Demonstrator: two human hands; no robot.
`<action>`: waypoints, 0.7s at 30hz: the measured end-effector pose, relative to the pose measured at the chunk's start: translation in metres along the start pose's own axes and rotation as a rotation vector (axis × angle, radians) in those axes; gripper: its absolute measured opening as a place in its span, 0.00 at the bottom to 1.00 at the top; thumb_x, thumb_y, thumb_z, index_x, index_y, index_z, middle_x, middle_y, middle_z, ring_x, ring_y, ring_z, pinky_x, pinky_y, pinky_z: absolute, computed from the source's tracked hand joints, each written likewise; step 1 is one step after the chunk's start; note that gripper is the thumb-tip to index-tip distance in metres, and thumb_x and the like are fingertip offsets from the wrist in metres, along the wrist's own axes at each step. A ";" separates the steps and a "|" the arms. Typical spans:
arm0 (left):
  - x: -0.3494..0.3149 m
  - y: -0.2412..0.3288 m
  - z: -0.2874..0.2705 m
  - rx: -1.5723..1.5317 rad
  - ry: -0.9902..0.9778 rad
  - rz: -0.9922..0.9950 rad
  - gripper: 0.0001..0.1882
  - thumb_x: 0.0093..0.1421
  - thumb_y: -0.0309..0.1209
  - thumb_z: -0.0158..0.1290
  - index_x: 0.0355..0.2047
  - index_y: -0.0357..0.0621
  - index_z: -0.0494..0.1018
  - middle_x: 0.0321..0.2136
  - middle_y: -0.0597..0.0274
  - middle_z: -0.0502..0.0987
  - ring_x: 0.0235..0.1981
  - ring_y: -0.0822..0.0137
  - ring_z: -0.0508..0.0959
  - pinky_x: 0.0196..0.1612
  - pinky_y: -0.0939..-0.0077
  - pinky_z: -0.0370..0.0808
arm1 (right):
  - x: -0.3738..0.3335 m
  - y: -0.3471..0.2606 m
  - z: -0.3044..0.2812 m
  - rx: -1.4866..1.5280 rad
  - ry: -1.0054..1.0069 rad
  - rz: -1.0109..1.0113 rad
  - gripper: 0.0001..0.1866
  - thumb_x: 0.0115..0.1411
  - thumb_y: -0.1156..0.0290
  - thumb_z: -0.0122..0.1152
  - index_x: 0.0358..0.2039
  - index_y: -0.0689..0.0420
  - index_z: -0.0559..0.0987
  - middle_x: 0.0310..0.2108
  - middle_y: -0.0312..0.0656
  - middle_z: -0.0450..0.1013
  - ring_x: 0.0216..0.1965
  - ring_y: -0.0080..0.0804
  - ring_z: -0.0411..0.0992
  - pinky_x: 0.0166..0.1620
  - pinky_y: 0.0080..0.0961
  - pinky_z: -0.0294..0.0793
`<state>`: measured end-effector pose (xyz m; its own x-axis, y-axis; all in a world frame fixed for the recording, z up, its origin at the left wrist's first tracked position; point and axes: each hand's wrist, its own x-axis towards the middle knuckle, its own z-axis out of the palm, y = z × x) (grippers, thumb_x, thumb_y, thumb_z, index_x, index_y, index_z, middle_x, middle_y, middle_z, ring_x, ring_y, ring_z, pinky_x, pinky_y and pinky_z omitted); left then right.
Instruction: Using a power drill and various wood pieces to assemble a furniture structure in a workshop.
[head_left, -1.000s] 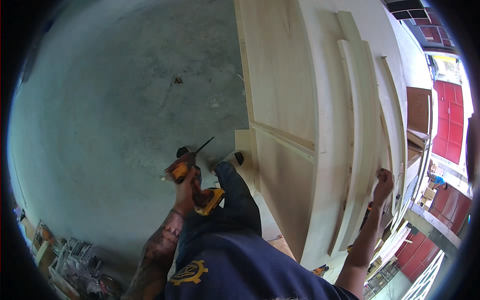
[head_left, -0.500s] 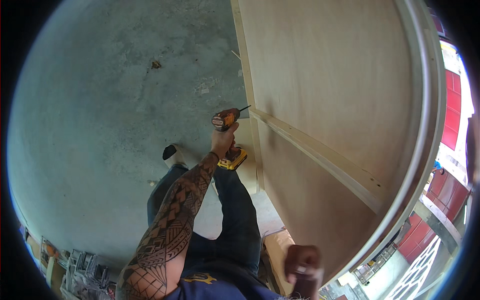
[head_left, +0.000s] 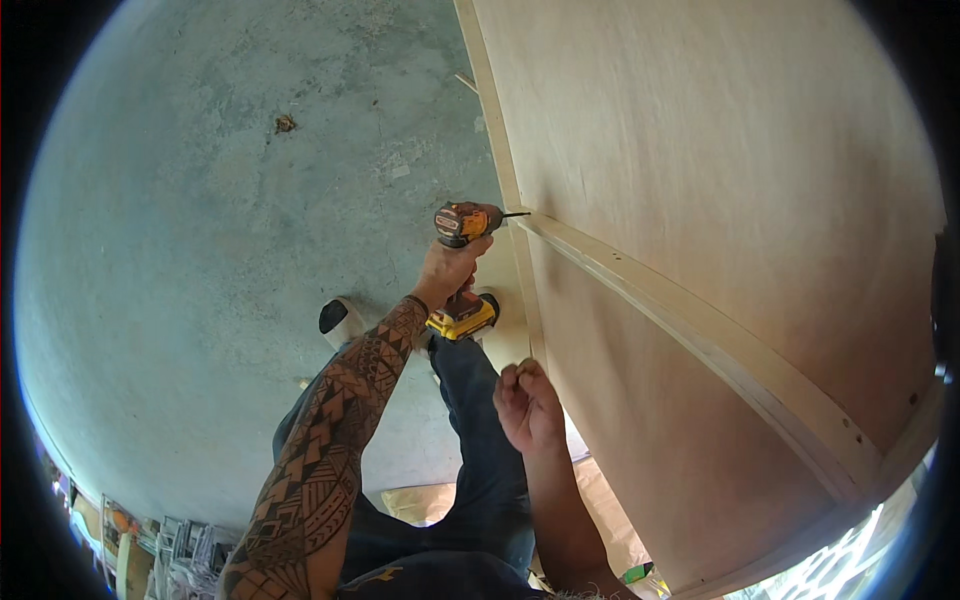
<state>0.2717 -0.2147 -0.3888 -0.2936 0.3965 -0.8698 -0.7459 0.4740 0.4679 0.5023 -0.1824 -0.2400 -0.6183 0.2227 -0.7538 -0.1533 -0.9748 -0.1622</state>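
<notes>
My left hand (head_left: pixel 447 272) is wrapped round the grip of a cordless drill (head_left: pixel 470 222), black and yellow with a yellow battery at its base. Its thin dark bit points right and reaches the edge of a framed plywood panel (head_left: pixel 700 150), where a wooden cross batten (head_left: pixel 690 330) meets the edge strip (head_left: pixel 488 100). Whether the bit touches the wood I cannot tell. Below and to the right, my right hand (head_left: pixel 530 408) is raised in front of the panel, fingers curled and pressed together; anything between the fingertips is too small to make out.
Grey concrete floor (head_left: pixel 200 250) stretches to the left, with a small brown scrap (head_left: pixel 285 123) on it. My shoe (head_left: pixel 340 320) stands near the drill. Metallic-looking items (head_left: pixel 190 555) are piled at the lower left. Brown sheet material (head_left: pixel 610 505) lies under the panel's near edge.
My right hand has come up and left from the lower edge toward the drill. The drill has shifted slightly right, its bit now at the batten's end. My view has turned toward the panel.
</notes>
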 end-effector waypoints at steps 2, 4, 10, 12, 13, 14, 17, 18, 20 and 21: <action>-0.001 0.015 0.012 0.072 0.020 0.018 0.18 0.65 0.46 0.65 0.33 0.43 0.77 0.19 0.69 0.75 0.18 0.73 0.76 0.22 0.72 0.75 | 0.022 -0.009 -0.010 0.060 0.057 -0.095 0.04 0.71 0.75 0.62 0.42 0.57 0.76 0.38 0.47 0.78 0.33 0.35 0.77 0.42 0.26 0.80; -0.001 0.011 0.008 0.038 0.095 0.104 0.17 0.66 0.44 0.64 0.31 0.45 0.76 0.18 0.69 0.73 0.15 0.75 0.72 0.20 0.73 0.72 | 0.044 -0.008 -0.017 0.047 0.126 -0.173 0.03 0.71 0.75 0.62 0.42 0.56 0.77 0.37 0.44 0.79 0.36 0.33 0.79 0.43 0.27 0.82; -0.005 -0.026 -0.004 0.059 0.165 0.199 0.14 0.66 0.40 0.65 0.31 0.44 0.76 0.19 0.69 0.74 0.15 0.74 0.72 0.20 0.74 0.71 | 0.116 -0.012 -0.036 -0.092 0.244 -0.259 0.05 0.71 0.76 0.62 0.45 0.55 0.76 0.36 0.40 0.79 0.34 0.28 0.78 0.38 0.22 0.80; -0.011 -0.041 -0.010 -0.017 0.123 0.180 0.13 0.66 0.39 0.64 0.32 0.44 0.76 0.19 0.69 0.74 0.16 0.75 0.72 0.20 0.74 0.71 | 0.141 -0.015 -0.043 -0.153 0.296 -0.302 0.06 0.70 0.76 0.61 0.46 0.55 0.76 0.35 0.39 0.78 0.34 0.27 0.77 0.37 0.21 0.79; -0.012 -0.046 -0.009 -0.106 0.078 0.180 0.12 0.66 0.38 0.64 0.33 0.44 0.77 0.20 0.69 0.74 0.16 0.75 0.72 0.20 0.75 0.70 | 0.153 -0.019 -0.052 -0.133 0.328 -0.370 0.07 0.70 0.76 0.61 0.47 0.57 0.77 0.35 0.38 0.78 0.34 0.27 0.77 0.38 0.21 0.78; -0.011 -0.051 -0.007 -0.097 0.075 0.135 0.10 0.67 0.37 0.63 0.35 0.44 0.77 0.20 0.69 0.74 0.17 0.75 0.72 0.21 0.75 0.71 | 0.162 -0.023 -0.061 -0.117 0.361 -0.439 0.08 0.69 0.76 0.61 0.47 0.58 0.78 0.35 0.38 0.77 0.34 0.26 0.76 0.38 0.20 0.77; -0.008 -0.074 -0.016 -0.122 0.062 0.072 0.10 0.67 0.36 0.63 0.35 0.43 0.78 0.20 0.69 0.74 0.18 0.76 0.73 0.21 0.75 0.70 | 0.178 -0.006 -0.061 -0.135 0.503 -0.442 0.10 0.68 0.76 0.62 0.49 0.60 0.80 0.37 0.38 0.77 0.36 0.26 0.76 0.39 0.19 0.76; -0.006 -0.077 -0.015 -0.127 0.051 0.059 0.10 0.67 0.36 0.63 0.35 0.43 0.78 0.20 0.69 0.74 0.18 0.76 0.73 0.21 0.75 0.70 | 0.181 -0.004 -0.066 -0.049 0.524 -0.452 0.11 0.67 0.76 0.64 0.49 0.62 0.82 0.38 0.38 0.77 0.40 0.27 0.77 0.42 0.18 0.78; 0.000 -0.083 -0.014 -0.032 0.027 0.175 0.10 0.67 0.36 0.63 0.35 0.42 0.77 0.21 0.69 0.74 0.18 0.75 0.72 0.22 0.75 0.70 | 0.191 0.005 -0.060 0.018 0.569 -0.474 0.12 0.66 0.77 0.65 0.49 0.63 0.81 0.38 0.38 0.77 0.41 0.27 0.77 0.44 0.19 0.80; 0.007 -0.084 -0.013 -0.037 0.024 0.165 0.10 0.67 0.36 0.63 0.35 0.42 0.77 0.21 0.69 0.74 0.18 0.75 0.72 0.22 0.75 0.70 | 0.195 0.006 -0.055 0.084 0.587 -0.498 0.12 0.65 0.78 0.66 0.49 0.63 0.81 0.39 0.38 0.77 0.42 0.28 0.78 0.47 0.19 0.82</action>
<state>0.3249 -0.2622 -0.4361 -0.4279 0.4478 -0.7851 -0.7078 0.3742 0.5992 0.4235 -0.1460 -0.4233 0.0458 0.5671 -0.8224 -0.3790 -0.7518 -0.5396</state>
